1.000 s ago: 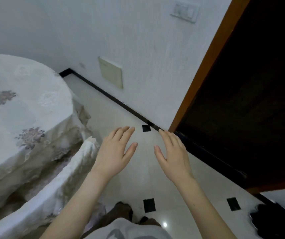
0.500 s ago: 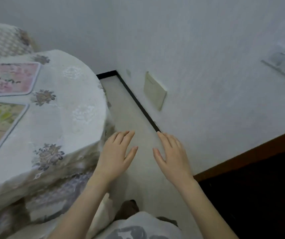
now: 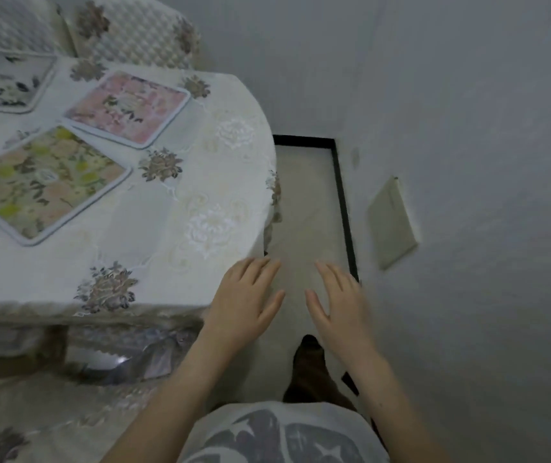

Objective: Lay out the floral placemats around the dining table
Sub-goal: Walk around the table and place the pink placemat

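Three floral placemats lie on the dining table [image 3: 180, 248], which has a white embroidered cloth. A yellow-green placemat [image 3: 43, 182] sits at the left, a pink placemat [image 3: 130, 106] lies behind it, and a grey-white placemat [image 3: 3, 80] is at the far left edge of the view. My left hand [image 3: 245, 302] hovers flat by the table's right corner, fingers apart and holding nothing. My right hand [image 3: 342, 305] is beside it over the floor, also flat and holding nothing.
A quilted chair back [image 3: 137, 31] stands behind the table. A covered chair seat [image 3: 50, 416] is at the lower left. The white wall [image 3: 484, 162] with a beige panel [image 3: 392, 225] runs close on the right, leaving a narrow strip of floor [image 3: 304, 202].
The view has swung left from the dark doorway to the table, bringing the placemats into sight. Both hands keep the same flat, spread pose in front of me.
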The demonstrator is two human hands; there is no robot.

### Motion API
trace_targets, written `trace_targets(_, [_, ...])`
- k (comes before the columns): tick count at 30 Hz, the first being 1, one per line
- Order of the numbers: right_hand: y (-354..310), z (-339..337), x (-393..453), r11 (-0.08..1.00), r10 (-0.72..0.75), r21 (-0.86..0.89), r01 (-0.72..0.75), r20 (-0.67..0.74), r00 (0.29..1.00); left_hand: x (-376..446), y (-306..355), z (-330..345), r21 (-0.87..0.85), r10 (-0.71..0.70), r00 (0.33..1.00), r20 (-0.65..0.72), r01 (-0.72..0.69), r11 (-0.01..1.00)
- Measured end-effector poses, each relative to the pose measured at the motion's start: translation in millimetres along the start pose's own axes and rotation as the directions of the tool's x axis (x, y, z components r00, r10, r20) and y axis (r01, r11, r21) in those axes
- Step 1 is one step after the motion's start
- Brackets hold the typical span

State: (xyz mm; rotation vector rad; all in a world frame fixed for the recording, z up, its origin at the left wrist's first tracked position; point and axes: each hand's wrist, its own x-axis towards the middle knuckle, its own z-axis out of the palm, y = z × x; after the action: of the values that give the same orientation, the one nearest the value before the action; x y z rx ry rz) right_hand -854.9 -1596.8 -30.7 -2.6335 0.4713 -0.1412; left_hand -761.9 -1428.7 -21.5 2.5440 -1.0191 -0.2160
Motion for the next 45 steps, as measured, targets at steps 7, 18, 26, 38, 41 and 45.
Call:
trace_targets(7, [66.1, -48.9, 108.0, 0.982, -0.186, 0.045, 0.182, 0.122, 0.975, 85.0, 48.8, 7.7, -0.041, -0.255, 0.965, -0.064, 0.253, 0.967])
trace_targets(18, [83.2, -51.9, 261.0, 0.899, -0.437, 0.136, 0.417, 0.21, 0.875, 176.5, 37.7, 2.4, -0.023, -0.506, 0.841, -0.193, 0.511, 0.859])
trace_targets(26, [27.2, -1.3, 373.7, 0.811, -0.58, 0.18, 0.556, 0.372, 0.725, 227.9, -43.2, 3.5, -0.141, -0.706, 0.673, -0.22, 0.694, 0.706])
trace_targets(38, [-63.8, 35.5, 535.8, 0.64, -0.75, 0.254, 0.725, 0.412, 0.517, 299.7, -132.4, -44.9, -0.234, -0.849, 0.425, -0.315, 0.832, 0.503])
trace_targets(41, [-74.7, 50.5, 577.7, 0.61, -0.768, 0.28, 0.741, 0.44, 0.466, 327.2, -149.8, -43.6, -0.27, -0.881, 0.363, -0.302, 0.854, 0.445])
trace_targets(45, [-93.6, 69.2, 642.4, 0.525, -0.811, 0.313, 0.791, 0.467, 0.353, 373.1, -173.8, -48.8, -0.318, -0.912, 0.269, -0.31, 0.874, 0.366])
